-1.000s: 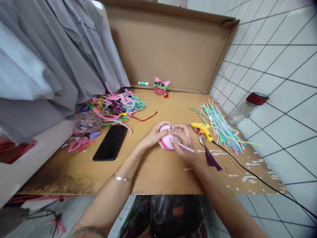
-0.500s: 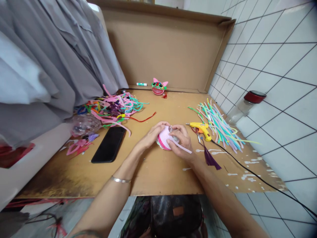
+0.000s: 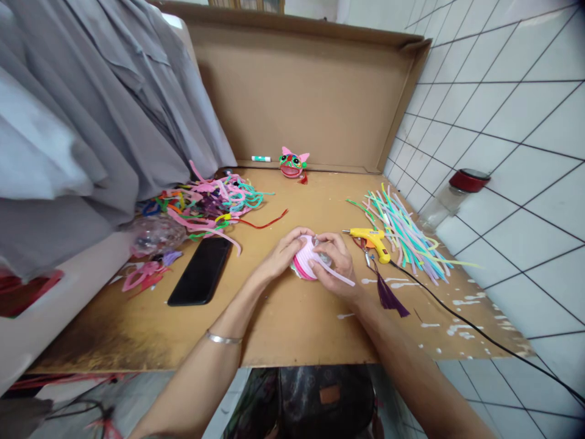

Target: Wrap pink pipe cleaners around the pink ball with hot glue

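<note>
Between my hands is a small rounded craft piece point(image 3: 303, 257), wrapped in rows of pale pink fuzzy stem with a brighter pink band at its lower edge. My left hand point(image 3: 284, 253) is closed around its left side. On the other side my right hand point(image 3: 336, 262) pinches the pale pink pipe cleaner point(image 3: 339, 277), whose loose end sticks out toward the lower right. A clear part of the piece shows under my right fingers. To the right of that hand lies a yellow glue gun point(image 3: 371, 239), its nozzle pointing left.
Pipe cleaners lie in a bundle point(image 3: 406, 231) at right and a tangled heap point(image 3: 219, 195) at left. A black phone point(image 3: 200, 271), purple tassel point(image 3: 388, 296) and glue gun cord point(image 3: 457, 314) flank my arms. An animal-faced ornament point(image 3: 293, 163) and glass jar point(image 3: 443, 204) stand farther back.
The view has shifted slightly. My hands keep nearly the same grip on the pink piece, and the loose pipe cleaner end hardly differs.
</note>
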Available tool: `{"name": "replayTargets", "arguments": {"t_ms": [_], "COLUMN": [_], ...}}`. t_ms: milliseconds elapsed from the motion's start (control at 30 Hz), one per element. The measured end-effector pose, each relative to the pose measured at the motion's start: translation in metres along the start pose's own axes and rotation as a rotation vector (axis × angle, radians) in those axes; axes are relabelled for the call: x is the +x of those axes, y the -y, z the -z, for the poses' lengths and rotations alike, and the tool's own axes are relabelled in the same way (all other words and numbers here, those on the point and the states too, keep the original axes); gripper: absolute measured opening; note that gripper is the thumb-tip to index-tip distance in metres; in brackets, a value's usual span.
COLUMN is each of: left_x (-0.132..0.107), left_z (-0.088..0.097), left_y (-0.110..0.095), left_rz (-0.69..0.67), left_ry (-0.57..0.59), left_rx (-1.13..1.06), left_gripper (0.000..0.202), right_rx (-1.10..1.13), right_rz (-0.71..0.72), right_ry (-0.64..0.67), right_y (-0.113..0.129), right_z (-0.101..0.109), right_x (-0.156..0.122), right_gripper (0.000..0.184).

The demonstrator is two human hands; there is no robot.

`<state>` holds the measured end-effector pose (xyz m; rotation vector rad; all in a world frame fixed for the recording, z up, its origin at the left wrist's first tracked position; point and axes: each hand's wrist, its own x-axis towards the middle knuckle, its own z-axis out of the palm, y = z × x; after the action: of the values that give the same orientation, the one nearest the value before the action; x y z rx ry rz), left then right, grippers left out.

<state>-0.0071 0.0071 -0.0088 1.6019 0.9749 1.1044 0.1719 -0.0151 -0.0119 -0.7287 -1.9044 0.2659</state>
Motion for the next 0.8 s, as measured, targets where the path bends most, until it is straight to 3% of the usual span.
{"name": "replayTargets", "arguments": {"t_ms": [300,633,800], "left_x": [0.001,0.000,-0.003], "left_z": [-0.002,-0.002,0.002], "left_y": [0.001,-0.006,-0.008], "left_rz": [-0.089,-0.167,-0.190], "left_ry": [-0.072,-0.064,0.011], "left_rx": [0.064,0.141,0.211], "left_gripper": [0.030,0.030,0.031], "right_rx": [-0.001,0.010,0.022], "right_rz": [0.010,0.007,-0.003], "right_ry": [-0.022,-0.031,-0.031], "right_y": [-0.002,-0.001,-0.001], "right_z": [0.000,0.000,0.000], "right_x": [-0.001,0.000,0.001], "right_gripper": [0.014,0.013,0.014]}}
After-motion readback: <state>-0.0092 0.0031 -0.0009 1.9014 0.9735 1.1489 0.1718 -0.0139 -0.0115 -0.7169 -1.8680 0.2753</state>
